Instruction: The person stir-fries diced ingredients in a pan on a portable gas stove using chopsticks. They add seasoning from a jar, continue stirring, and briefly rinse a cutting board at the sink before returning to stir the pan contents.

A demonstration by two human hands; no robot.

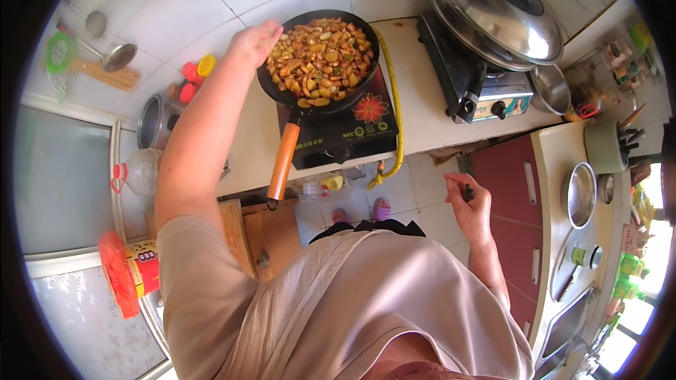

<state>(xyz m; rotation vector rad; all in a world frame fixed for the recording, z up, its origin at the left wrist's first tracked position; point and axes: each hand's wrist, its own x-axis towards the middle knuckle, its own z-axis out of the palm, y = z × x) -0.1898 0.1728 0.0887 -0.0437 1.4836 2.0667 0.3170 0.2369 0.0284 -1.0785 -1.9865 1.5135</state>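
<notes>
A black frying pan [268, 80] full of browned diced food [319, 63], some of it potato-like cubes, sits on a black electric cooktop [369, 142]. Its orange handle [285, 155] points towards me. My left hand [255, 44] is held at the pan's upper left rim, fingers bunched; whether it pinches something is unclear. Low on the right, away from the pan, my right hand [470, 203] is curled around a small black object [467, 192], mostly hidden by the fingers.
A yellow hose [398, 116] runs beside the cooktop and over the counter edge. On the right, a gas stove [441, 58] carries a pan under a steel lid [475, 5]. Red cabinets [504, 184] flank my right arm. A plastic jug [142, 171] stands on the left.
</notes>
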